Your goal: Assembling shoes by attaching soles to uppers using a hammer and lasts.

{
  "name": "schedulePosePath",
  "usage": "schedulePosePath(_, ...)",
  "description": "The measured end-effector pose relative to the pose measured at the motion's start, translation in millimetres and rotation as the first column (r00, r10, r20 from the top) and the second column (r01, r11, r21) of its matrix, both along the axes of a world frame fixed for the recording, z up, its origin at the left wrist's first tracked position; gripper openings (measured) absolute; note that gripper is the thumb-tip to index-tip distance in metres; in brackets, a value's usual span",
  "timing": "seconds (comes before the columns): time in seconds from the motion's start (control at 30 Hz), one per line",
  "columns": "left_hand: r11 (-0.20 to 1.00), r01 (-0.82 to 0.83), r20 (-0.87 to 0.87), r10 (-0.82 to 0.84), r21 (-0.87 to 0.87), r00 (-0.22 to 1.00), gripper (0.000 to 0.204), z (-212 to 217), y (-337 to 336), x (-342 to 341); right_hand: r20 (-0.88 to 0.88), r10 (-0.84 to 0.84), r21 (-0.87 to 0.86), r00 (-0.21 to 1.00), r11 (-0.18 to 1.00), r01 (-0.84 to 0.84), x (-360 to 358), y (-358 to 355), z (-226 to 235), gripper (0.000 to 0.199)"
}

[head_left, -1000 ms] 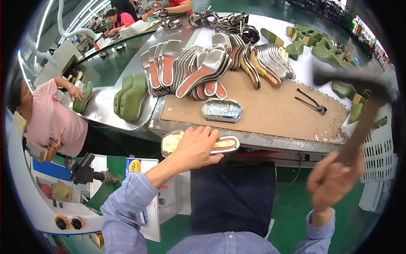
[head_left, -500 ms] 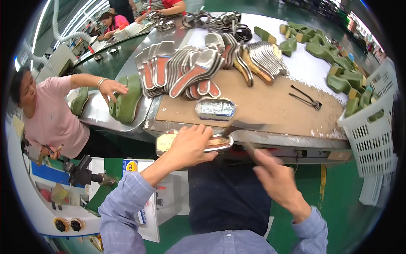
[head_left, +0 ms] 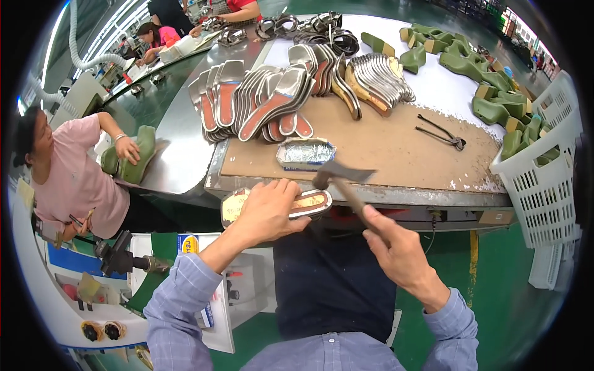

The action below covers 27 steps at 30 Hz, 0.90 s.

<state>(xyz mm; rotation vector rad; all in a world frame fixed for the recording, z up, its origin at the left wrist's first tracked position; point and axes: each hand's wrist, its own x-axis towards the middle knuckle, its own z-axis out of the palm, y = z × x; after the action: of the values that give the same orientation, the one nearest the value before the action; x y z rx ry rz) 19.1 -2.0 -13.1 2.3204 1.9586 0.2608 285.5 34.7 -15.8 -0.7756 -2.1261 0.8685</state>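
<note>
My left hand (head_left: pixel 267 210) is closed over a sole-shaped piece (head_left: pixel 312 203), held near the front edge of the workbench. The piece has a pale rim, a brown band and a cream centre; my palm hides its middle, and what lies under it cannot be made out. My right hand (head_left: pixel 399 250) grips the wooden handle of a hammer (head_left: pixel 351 199). The dark hammer head (head_left: pixel 344 172) hovers beyond the piece's right end. Just behind it on the bench lies an open packet with silvery contents (head_left: pixel 306 154).
Stacked insoles (head_left: pixel 263 102) fill the bench's back left, with a paler stack (head_left: pixel 377 83) beside them. Pincers (head_left: pixel 440 132) lie at right. Green shoe lasts (head_left: pixel 492 111) line the right side near a white basket (head_left: pixel 538 179). A co-worker (head_left: pixel 86 167) touches green lasts (head_left: pixel 141 154) at left.
The hammer, blurred before, now shows sharply, its head lifted a little. My left hand keeps its hold. The co-worker's hand and a green last have moved left, away from the stacked insoles.
</note>
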Motion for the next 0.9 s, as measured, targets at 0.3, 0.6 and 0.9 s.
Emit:
schedulePosePath(0.3,1.0,-0.015,-0.025,0.016,0.025,1.0,0.048,-5.5,3.4,-0.7,0.3,-0.262,0.41,0.917,0.904,0.124,4.5,37.5,-14.4,0.04)
schedulePosePath(0.6,0.927,-0.077,-0.139,0.028,-0.367,0.99,0.074,32.1,14.3,-6.8,0.437,-0.623,0.556,0.649,0.754,0.349,74.2,140.3,-110.2,0.035)
schedulePosePath(0.9,0.295,-0.896,0.867,-0.469,0.331,0.166,0.032,46.3,-58.0,-170.4,0.461,-0.607,0.547,0.648,0.769,0.331,57.4,132.9,-93.8,0.03)
